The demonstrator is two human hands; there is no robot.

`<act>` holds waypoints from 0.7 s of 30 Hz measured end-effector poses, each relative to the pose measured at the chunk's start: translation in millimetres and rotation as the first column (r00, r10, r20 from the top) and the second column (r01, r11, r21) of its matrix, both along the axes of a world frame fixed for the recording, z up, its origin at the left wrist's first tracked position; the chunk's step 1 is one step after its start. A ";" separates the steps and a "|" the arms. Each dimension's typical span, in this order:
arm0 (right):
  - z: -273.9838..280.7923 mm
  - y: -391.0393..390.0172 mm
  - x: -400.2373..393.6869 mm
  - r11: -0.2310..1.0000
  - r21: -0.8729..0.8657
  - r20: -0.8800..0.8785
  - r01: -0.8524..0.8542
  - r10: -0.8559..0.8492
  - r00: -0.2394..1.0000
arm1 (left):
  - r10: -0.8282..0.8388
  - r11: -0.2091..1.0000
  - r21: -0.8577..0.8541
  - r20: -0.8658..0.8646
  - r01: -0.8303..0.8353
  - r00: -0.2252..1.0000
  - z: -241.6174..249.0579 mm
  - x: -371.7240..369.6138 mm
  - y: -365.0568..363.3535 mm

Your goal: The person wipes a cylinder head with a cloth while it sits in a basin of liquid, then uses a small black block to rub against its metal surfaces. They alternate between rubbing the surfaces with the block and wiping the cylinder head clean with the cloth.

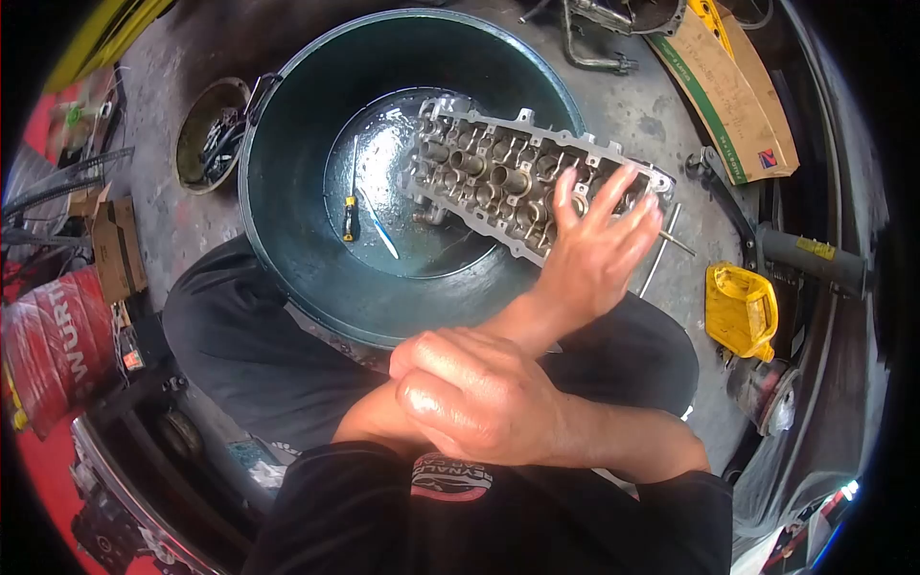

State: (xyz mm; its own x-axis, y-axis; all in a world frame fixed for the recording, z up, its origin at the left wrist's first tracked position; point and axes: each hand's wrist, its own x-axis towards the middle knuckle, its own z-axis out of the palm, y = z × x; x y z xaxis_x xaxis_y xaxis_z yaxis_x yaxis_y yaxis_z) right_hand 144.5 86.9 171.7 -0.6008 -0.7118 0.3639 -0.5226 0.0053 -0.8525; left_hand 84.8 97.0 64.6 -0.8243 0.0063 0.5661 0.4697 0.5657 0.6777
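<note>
A cylinder head [508, 177] of bare metal lies tilted across the right rim of a dark green tub [297, 240]. My left hand [599, 235] reaches across to its right end, fingers spread over the valve side and seemingly touching it. My right hand [470, 393] is closed in a fist against my left forearm, above my lap. Anything inside that fist is hidden. On the tub's wet floor lie a screwdriver [351, 220] with a yellow and black handle and a thin white-and-blue stick [381, 230]. A thin metal rod [678, 243] sticks out past the cylinder head's right end.
A smaller round container [196, 177] with dark parts stands left of the tub. At right are a cut yellow jug [740, 311], a grey cylindrical tube [810, 257] and cardboard [724, 105]. A red-wrapped drum [62, 345] and a cardboard box [117, 249] stand at left.
</note>
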 end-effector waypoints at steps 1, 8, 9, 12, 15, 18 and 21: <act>-2.0 -0.9 -1.1 1.000 0.010 -0.007 -0.001 0.001 1.000 | -0.012 1.000 0.005 0.019 0.011 1.000 -3.2 10.8 1.7; -5.7 -9.5 1.6 0.998 0.064 -0.025 -0.019 0.020 0.999 | 0.020 0.999 0.047 0.005 -0.020 1.000 1.0 1.2 0.5; -5.6 -8.4 -0.3 0.998 0.062 -0.023 -0.009 0.011 1.000 | 0.022 0.999 0.048 0.019 -0.022 1.000 -3.2 11.2 0.9; -5.2 -11.7 3.4 0.998 0.031 0.010 0.055 -0.055 0.998 | 0.034 0.999 -0.010 0.005 -0.034 0.999 0.1 -1.1 -2.5; -4.3 -9.7 5.6 0.998 0.068 -0.038 0.012 -0.010 0.999 | 0.015 0.999 -0.034 0.013 -0.015 1.000 1.7 -9.0 -3.4; -6.7 -7.7 1.7 0.998 0.052 -0.019 0.038 -0.037 0.999 | 0.016 0.996 -0.091 0.010 -0.015 1.000 -6.1 10.0 -8.4; -2.5 -8.4 7.9 0.997 0.024 -0.017 0.067 -0.067 0.998 | 0.022 0.987 -0.156 -0.028 -0.026 0.999 4.0 -18.5 -8.7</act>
